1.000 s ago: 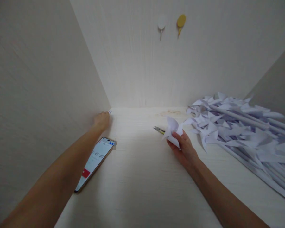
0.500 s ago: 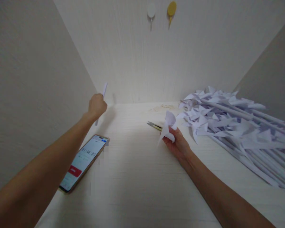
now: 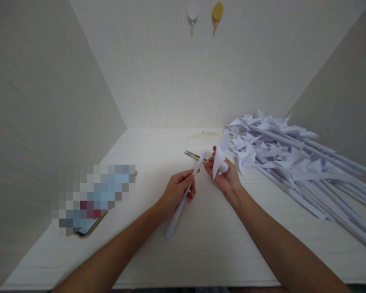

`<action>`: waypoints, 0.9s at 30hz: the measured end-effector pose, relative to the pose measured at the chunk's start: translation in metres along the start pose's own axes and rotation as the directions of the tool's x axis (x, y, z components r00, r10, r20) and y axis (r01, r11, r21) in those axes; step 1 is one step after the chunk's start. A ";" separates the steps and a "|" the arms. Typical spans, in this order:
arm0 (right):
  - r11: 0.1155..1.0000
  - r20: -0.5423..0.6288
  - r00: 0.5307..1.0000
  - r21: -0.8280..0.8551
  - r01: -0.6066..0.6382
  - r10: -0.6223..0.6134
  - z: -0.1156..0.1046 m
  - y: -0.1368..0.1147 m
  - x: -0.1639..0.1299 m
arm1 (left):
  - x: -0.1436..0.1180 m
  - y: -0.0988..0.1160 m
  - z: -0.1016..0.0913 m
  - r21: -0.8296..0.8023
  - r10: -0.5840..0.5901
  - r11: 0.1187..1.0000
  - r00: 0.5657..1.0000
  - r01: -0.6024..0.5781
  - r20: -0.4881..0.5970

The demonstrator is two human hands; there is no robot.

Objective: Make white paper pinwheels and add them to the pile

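Observation:
Closed around a white rolled-paper stick (image 3: 177, 211), my left hand (image 3: 179, 192) is at the middle of the table. The stick slants up and to the right, its top end close to my other hand. My right hand (image 3: 227, 176) holds a white paper pinwheel (image 3: 220, 162) with curled blades, its fingers partly hidden behind the paper. Between the stick's tip and the pinwheel there is a small gap. Just behind both hands lie small scissors (image 3: 191, 154), blades pointing left and the handle partly covered by my right hand.
A heap of white paper pinwheels on sticks (image 3: 277, 150) covers the table's right side. On the left lies a phone (image 3: 94, 221), mostly blurred by pixelation. Walls enclose the white table (image 3: 158, 260); a yellow hook (image 3: 217, 12) and a white hook (image 3: 192, 12) hang on the back wall.
My left hand has come from the far left to the middle, bringing the paper stick beside the pinwheel. My right hand has turned slightly, with the pinwheel still in it.

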State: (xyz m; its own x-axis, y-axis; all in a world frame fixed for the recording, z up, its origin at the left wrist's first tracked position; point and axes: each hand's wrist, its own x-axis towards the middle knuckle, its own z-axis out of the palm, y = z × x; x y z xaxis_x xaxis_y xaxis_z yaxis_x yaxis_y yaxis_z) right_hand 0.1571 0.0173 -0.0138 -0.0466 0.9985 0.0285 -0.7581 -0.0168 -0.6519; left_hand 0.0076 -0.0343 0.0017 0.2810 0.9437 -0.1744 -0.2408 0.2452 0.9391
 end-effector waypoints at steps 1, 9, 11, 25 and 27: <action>0.999 0.012 1.000 -0.032 0.006 -0.006 0.000 0.001 0.000 | 0.000 -0.001 0.000 0.016 0.001 1.000 1.000 -0.002 0.011; 0.998 -0.071 0.997 -0.058 -0.038 0.034 0.002 0.003 0.001 | -0.001 -0.006 0.003 0.032 0.062 0.997 0.996 -0.064 0.068; 0.999 -0.091 0.996 -0.047 -0.024 0.020 0.002 0.003 0.002 | -0.002 -0.007 0.002 0.043 0.065 0.997 0.995 -0.068 0.070; 0.948 0.022 0.995 -0.303 0.095 -0.093 0.008 0.004 0.001 | 0.000 -0.009 -0.003 0.157 0.126 0.979 0.991 -0.131 0.040; 0.956 0.005 0.997 -0.281 0.078 -0.080 0.009 0.003 0.000 | 0.000 -0.010 -0.003 0.151 0.130 0.979 0.990 -0.137 0.056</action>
State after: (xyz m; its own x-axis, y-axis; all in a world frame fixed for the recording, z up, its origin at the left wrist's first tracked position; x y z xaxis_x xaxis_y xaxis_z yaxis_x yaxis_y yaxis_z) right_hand 0.1491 0.0168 -0.0089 0.0107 0.9964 0.0846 -0.5457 0.0767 -0.8345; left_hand 0.0071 -0.0359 -0.0082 0.2991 0.9536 -0.0339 -0.1335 0.0770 0.9880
